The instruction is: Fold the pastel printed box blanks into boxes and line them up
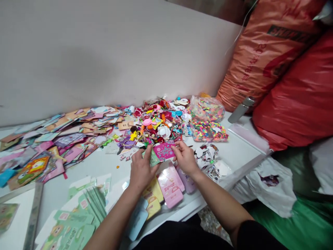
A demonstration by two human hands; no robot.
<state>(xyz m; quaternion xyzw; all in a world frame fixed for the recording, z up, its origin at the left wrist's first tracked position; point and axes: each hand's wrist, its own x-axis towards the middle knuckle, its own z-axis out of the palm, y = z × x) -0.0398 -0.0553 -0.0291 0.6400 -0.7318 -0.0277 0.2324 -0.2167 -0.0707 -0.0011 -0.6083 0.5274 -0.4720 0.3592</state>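
My left hand (142, 170) pinches a green card (153, 158) between thumb and fingers. My right hand (184, 158) grips the edge of a bright pink printed card (163, 150), held just above the white table (109, 163). Both cards overlap between my hands. Right behind them lies a heap of small colourful hair clips and trinkets (156, 123). Under my wrists sit pink packaging cards (170, 187), yellow cards (153, 196) and a pale blue card (137, 218).
A wide spread of printed cards (52, 139) covers the table's left. Green cards (85, 205) lie front left. Clear bags of neon beads (208, 121) and sticker bags (208, 156) lie right. Big orange sack (265, 52) and red sack (304, 93) stand at right; a grey wall behind.
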